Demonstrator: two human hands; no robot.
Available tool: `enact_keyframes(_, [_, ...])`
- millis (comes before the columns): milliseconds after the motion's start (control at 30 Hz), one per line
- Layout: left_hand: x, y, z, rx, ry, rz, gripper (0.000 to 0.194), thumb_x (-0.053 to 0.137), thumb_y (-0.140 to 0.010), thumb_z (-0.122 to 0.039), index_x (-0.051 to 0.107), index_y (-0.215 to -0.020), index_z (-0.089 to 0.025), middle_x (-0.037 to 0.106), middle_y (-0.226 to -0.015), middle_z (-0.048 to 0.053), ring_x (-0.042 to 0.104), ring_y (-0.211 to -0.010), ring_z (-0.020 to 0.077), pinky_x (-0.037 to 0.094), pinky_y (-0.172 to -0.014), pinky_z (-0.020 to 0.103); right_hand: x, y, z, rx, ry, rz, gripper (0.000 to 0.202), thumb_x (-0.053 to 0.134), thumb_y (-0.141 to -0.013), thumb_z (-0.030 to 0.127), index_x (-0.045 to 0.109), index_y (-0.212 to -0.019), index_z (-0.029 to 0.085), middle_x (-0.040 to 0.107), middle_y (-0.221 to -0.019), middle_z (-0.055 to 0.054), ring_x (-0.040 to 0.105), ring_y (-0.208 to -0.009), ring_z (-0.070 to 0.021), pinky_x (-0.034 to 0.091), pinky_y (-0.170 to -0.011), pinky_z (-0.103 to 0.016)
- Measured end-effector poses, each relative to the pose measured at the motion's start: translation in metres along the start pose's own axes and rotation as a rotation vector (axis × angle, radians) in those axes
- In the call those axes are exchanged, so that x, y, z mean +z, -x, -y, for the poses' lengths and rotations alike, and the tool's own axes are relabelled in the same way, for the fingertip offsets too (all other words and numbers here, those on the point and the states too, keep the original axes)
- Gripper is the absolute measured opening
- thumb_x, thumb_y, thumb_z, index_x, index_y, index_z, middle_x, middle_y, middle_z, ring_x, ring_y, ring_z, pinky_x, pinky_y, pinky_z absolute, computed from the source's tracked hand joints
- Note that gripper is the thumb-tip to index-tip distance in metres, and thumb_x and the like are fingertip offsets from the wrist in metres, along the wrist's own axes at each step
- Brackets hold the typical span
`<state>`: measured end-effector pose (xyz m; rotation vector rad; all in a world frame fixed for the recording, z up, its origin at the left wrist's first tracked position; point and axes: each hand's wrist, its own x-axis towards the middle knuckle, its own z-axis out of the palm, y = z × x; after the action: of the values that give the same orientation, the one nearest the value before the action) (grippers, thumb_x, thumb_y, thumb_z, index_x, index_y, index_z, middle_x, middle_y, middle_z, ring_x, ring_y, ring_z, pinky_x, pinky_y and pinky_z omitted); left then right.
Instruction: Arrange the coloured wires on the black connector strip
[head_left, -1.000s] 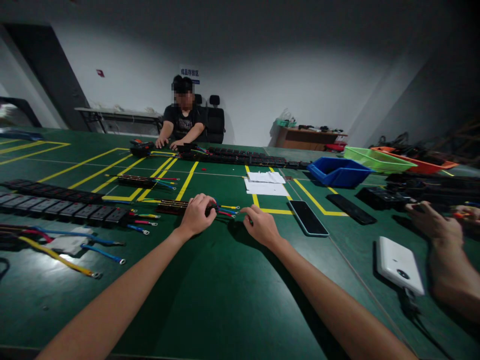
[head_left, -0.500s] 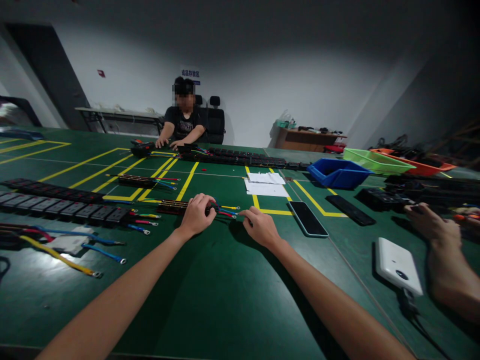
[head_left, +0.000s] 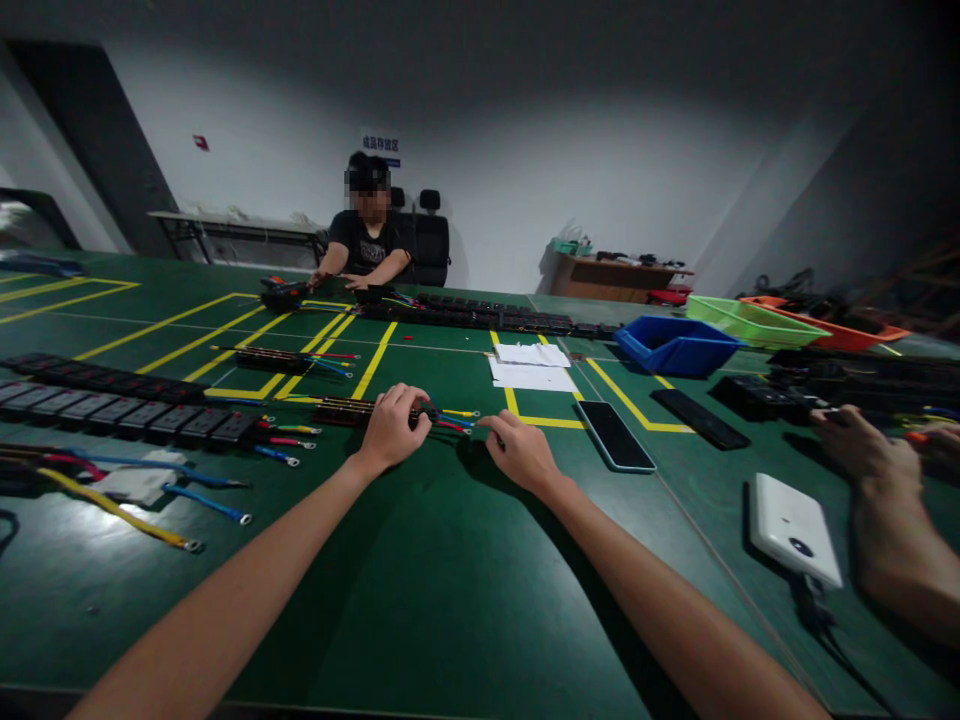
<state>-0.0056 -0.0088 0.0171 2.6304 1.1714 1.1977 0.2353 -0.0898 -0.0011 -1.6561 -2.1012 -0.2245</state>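
Observation:
My left hand (head_left: 395,430) is closed over the right end of a black strip with copper-coloured lines (head_left: 341,411), which lies on the green table. From under those fingers, yellow-green, red and blue wires (head_left: 448,419) with ring terminals at their tips run to the right. Just beyond the tips is my right hand (head_left: 521,452), fingers curled and index fingertip close to the terminals. Whether a terminal is pinched there is too small to tell. A similar black strip with wires (head_left: 274,360) rests farther back on the left.
Rows of black socket modules (head_left: 165,420) and loose lugged cables (head_left: 124,508) lie at left. To the right are papers (head_left: 531,375), a phone (head_left: 615,437), a white power bank (head_left: 796,530), a blue bin (head_left: 677,345) and a co-worker's hand (head_left: 866,450). Another person (head_left: 369,240) sits opposite.
My hands stay in nearly the same place, with the left hand still on the black strip. The person opposite has shifted one hand slightly leftward, towards a dark object.

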Motion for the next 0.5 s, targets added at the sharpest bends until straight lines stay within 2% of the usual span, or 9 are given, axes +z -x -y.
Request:
enact_keyframes(200, [-0.001,0.001,0.003,-0.023,0.094,-0.18,0.015,0.054,-0.084,-0.02,0.054,-0.099,-0.02,0.055,-0.086,0.003,0.056,-0.078,0.0203,0.047,-0.076,0.036,-0.002,-0.001,0.0,0.013,0.008,0.008,0.031,0.043,-0.098,0.024,0.067,-0.117,0.025,0.064,-0.096,-0.003,0.059,-0.074,-0.0146,0.036,-0.064,-0.025])
enact_keyframes(300, [-0.014,-0.008,-0.007,0.045,0.129,-0.284,0.011,0.054,-0.084,-0.022,0.054,-0.095,-0.02,0.053,-0.083,0.003,0.054,-0.076,0.0198,0.047,-0.073,0.036,-0.001,-0.001,0.0,0.005,0.015,0.011,0.031,0.042,-0.099,0.025,0.067,-0.117,0.025,0.064,-0.097,-0.003,0.059,-0.074,-0.0146,0.037,-0.064,-0.024])
enact_keyframes(400, [-0.044,-0.024,-0.04,0.081,0.221,-0.388,0.007,0.055,-0.084,-0.024,0.054,-0.09,-0.02,0.053,-0.081,0.002,0.053,-0.075,0.0183,0.048,-0.071,0.035,0.001,-0.001,-0.001,-0.001,0.001,-0.001,0.03,0.044,-0.099,0.024,0.068,-0.116,0.026,0.065,-0.099,-0.004,0.061,-0.076,-0.0146,0.039,-0.065,-0.024])
enact_keyframes(433, [-0.058,-0.03,-0.056,0.102,0.265,-0.367,0.005,0.055,-0.085,-0.025,0.055,-0.087,-0.021,0.053,-0.08,0.001,0.053,-0.073,0.0175,0.048,-0.07,0.034,0.001,0.0,-0.001,0.001,-0.005,-0.006,0.03,0.044,-0.098,0.023,0.068,-0.116,0.026,0.065,-0.1,-0.004,0.061,-0.077,-0.0147,0.039,-0.066,-0.024])
enact_keyframes(467, [-0.074,-0.036,-0.074,0.143,0.315,-0.295,0.006,0.055,-0.085,-0.027,0.055,-0.084,-0.021,0.053,-0.077,0.001,0.053,-0.072,0.0167,0.048,-0.069,0.033,0.001,0.0,-0.001,0.005,-0.006,-0.008,0.029,0.045,-0.098,0.023,0.069,-0.115,0.026,0.066,-0.1,-0.004,0.061,-0.077,-0.0149,0.04,-0.066,-0.024])
enact_keyframes(500, [-0.09,-0.04,-0.093,0.207,0.372,-0.174,0.008,0.056,-0.086,-0.029,0.056,-0.082,-0.022,0.055,-0.076,0.001,0.054,-0.071,0.0163,0.049,-0.068,0.032,0.001,0.0,0.0,0.01,-0.002,-0.005,0.029,0.046,-0.098,0.023,0.069,-0.115,0.026,0.066,-0.099,-0.004,0.061,-0.077,-0.015,0.04,-0.066,-0.024])
